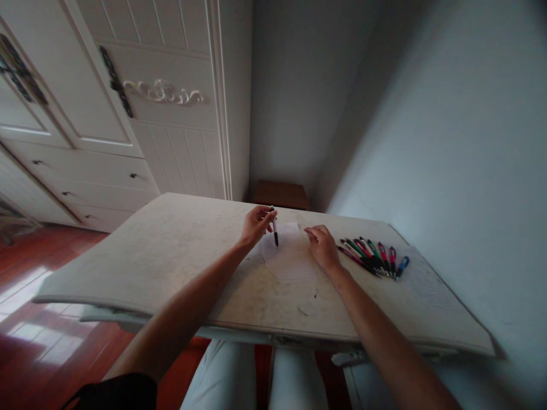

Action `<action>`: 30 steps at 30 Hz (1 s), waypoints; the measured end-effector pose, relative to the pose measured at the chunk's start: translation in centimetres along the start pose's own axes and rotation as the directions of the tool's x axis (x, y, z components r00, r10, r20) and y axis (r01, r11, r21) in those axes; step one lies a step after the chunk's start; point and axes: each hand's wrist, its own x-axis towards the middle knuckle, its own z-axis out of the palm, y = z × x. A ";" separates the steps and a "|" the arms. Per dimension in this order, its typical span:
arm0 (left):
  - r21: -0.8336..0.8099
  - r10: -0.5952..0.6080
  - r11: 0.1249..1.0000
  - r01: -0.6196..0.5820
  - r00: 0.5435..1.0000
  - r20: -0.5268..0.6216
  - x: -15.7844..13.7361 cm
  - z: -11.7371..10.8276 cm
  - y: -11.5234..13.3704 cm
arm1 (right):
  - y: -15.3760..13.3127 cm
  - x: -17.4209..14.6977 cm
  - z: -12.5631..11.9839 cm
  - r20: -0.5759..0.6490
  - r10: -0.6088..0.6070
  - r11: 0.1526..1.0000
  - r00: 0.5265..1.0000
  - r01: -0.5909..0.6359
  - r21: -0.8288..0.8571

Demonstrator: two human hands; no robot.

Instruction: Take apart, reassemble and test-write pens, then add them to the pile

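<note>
My left hand (256, 224) grips the upper part of a pen (274, 228) with a white barrel and black ends. The pen stands nearly upright, tip down, over a sheet of lined paper (293, 265). Whether the tip touches the sheet, I cannot tell. At the sheet's right edge is my right hand (323, 246), its fingers curled and pressed together toward the left. Anything between those fingertips is too small or hidden to make out. To the right of that hand lies a fanned row of several pens (374, 254) in purple, green, red, pink and blue.
The whitish table (171, 250) has a worn top. Another written-on sheet (429, 282) lies at its right, beside the pale wall (482, 171). A white wardrobe (179, 114) stands at the back left, and a brown wooden box-like piece (282, 193) sits behind the table.
</note>
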 end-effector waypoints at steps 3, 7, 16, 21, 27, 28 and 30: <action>-0.009 -0.007 1.000 0.007 1.000 -0.008 -0.1 0.1 0.1 | 0.0 -0.2 -0.1 0.042 0.004 0.990 0.999 0.002 -0.142; -0.049 -0.005 0.999 0.005 1.000 -0.007 -0.1 0.2 0.0 | 0.1 -0.2 -0.1 0.099 0.036 0.955 0.994 -0.005 -0.296; -0.106 0.000 0.994 -0.003 1.000 -0.028 0.1 0.2 -0.1 | 0.3 -0.2 -0.1 0.042 0.106 0.972 0.994 -0.094 -0.214; -0.200 -0.061 0.978 0.058 0.998 -0.007 0.1 0.0 0.0 | -0.9 -0.1 -0.3 -0.047 0.022 0.997 0.999 -0.018 0.076; -0.308 -0.097 0.941 0.138 0.985 0.144 -0.1 0.1 -0.2 | -2.2 -0.3 0.2 0.095 -0.028 0.942 0.995 -0.005 0.335; -0.322 -0.093 0.935 0.145 0.981 0.173 -0.1 0.1 -0.2 | -2.2 -0.4 0.3 0.108 -0.032 0.940 0.994 -0.007 0.342; -0.341 -0.090 0.925 0.165 0.970 0.226 -0.2 0.2 -0.3 | -2.2 -0.4 0.4 0.119 -0.042 0.940 0.992 0.000 0.340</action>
